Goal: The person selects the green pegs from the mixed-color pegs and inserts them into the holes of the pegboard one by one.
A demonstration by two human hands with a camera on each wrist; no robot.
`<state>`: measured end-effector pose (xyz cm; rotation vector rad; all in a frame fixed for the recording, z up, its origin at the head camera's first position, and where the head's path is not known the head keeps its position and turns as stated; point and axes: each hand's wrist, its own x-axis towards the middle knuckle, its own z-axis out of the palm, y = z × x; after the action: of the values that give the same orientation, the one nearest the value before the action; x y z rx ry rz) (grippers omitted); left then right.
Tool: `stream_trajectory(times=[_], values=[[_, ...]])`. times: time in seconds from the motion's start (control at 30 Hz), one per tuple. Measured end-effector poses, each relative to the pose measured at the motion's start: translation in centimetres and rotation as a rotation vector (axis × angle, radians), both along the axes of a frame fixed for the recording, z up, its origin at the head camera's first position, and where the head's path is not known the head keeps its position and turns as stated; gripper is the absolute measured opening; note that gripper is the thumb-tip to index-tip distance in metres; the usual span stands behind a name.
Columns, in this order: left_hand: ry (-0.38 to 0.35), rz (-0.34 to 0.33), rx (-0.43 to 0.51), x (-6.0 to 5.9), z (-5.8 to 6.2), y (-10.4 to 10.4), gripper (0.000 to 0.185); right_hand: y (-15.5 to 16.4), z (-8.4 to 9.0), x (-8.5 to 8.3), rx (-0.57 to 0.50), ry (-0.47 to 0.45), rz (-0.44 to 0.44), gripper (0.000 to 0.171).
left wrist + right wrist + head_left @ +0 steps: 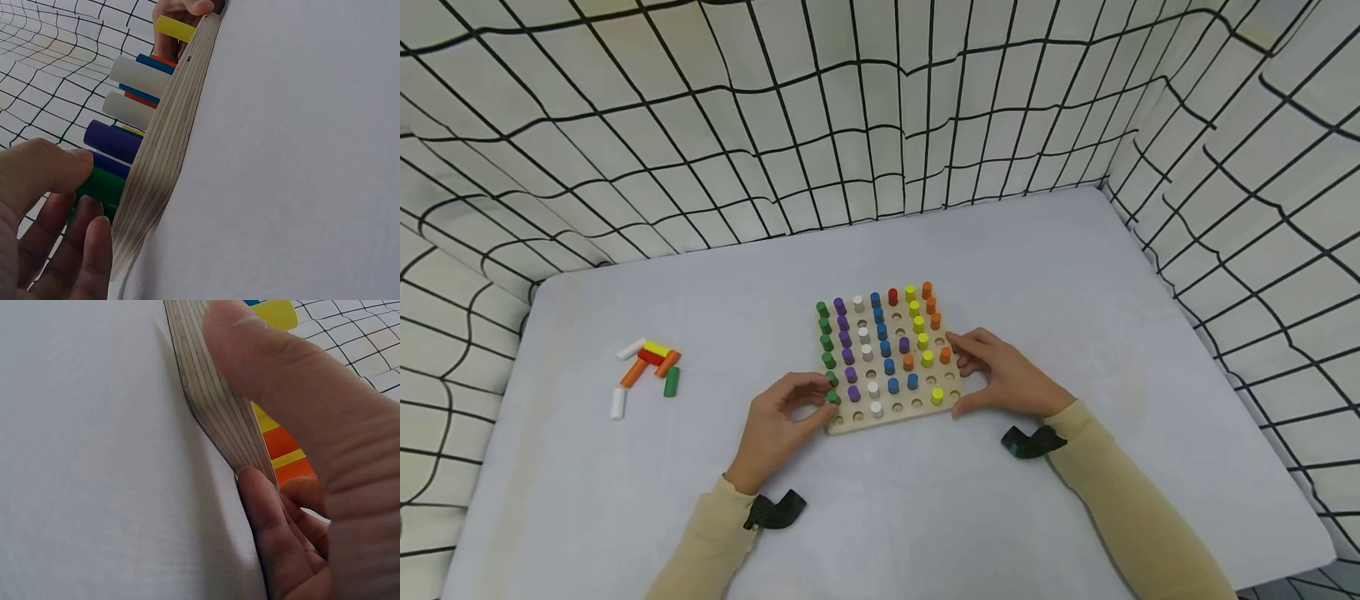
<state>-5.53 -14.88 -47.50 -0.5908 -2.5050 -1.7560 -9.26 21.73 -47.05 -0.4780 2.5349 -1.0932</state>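
A wooden pegboard (850, 424) lies on the table, with columns of green, purple, white, blue, yellow and orange pegs standing in its holes. Some holes show bare, mostly toward the front and right. At the board's front left, my left hand (778, 425) pinches a green peg (103, 187) between thumb and fingers; that peg stands at the near end of the green column. My right hand (1011, 377) grips the board's right edge, thumb at the near corner and fingers curled farther back. In the right wrist view, the fingertips (259, 494) meet the layered side of the board.
Left of the board, several loose pegs lie in a small heap, among them a green peg (672, 382), an orange peg (634, 372) and a white peg (617, 403). A white cloth (925, 517) covers the table. Black netting (820, 108) stands around its back and sides.
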Motion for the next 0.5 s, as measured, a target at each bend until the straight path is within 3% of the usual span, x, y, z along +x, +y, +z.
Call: stream_trajectory(times=[0.2, 0.5], values=[[0.029, 0.003, -0.035, -0.3, 0.2, -0.6, 0.035, -0.1, 0.1, 0.1, 0.010, -0.006, -0.006, 0.115], [-0.004, 0.105, -0.198, -0.2, 0.8, -2.3, 0.035, -0.1, 0.0, 0.1, 0.014, 0.008, -0.004, 0.115]])
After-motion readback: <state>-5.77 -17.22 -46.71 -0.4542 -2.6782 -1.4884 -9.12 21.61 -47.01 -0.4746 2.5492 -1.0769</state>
